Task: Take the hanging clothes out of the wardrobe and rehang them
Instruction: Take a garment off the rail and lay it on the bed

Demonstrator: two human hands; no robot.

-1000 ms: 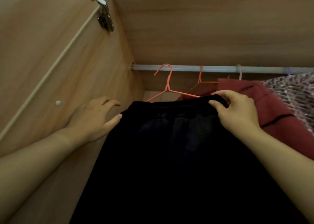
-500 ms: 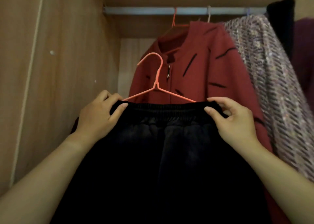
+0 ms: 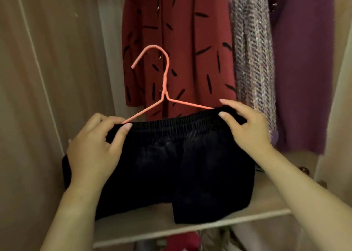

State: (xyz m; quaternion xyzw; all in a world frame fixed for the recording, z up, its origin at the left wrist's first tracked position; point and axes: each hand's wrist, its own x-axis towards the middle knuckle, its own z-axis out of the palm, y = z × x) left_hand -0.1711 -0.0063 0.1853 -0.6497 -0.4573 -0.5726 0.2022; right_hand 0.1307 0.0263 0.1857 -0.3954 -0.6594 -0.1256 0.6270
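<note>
The left hand and the right hand each pinch one end of the waistband of the black shorts on the pink hanger (free of any rail, in front of the red coat), so the taking-out step seems done and rehanging needs the hook lifted up.

Your left hand pinches the left end of the black shorts at the elastic waistband, and your right hand pinches the right end. The shorts hang on a pink hanger whose hook stands free, clear of any rail. Behind it hang a red coat with black dashes, a speckled tweed garment and a purple garment. The shorts' hems dangle in front of the wardrobe shelf.
</note>
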